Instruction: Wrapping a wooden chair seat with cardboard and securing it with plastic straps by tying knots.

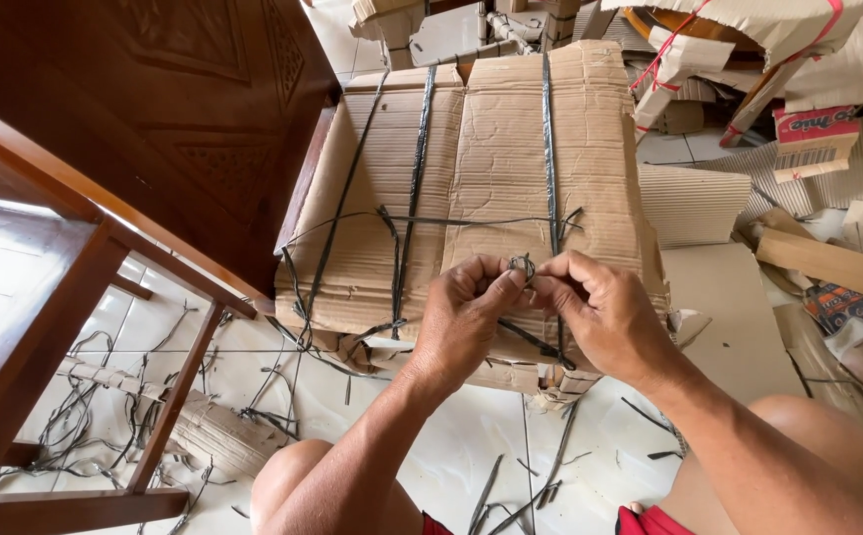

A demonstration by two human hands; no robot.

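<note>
A tall piece wrapped in corrugated cardboard [471, 168] stands on the tiled floor in front of me, bound with several black straps. My left hand [459, 319] and my right hand [600, 312] meet at its near lower face. Both pinch the ends of a black strap [522, 266], which forms a small loop or knot between my fingertips. Another strap [548, 139] runs up the cardboard from just above the knot. My bare knees show at the bottom of the view.
A dark wooden chair frame [65, 297] stands at the left, with a carved wooden panel [184, 109] behind it. Cut strap scraps [105, 416] litter the floor. Loose cardboard sheets and boxes [828, 198] pile up at the right and back.
</note>
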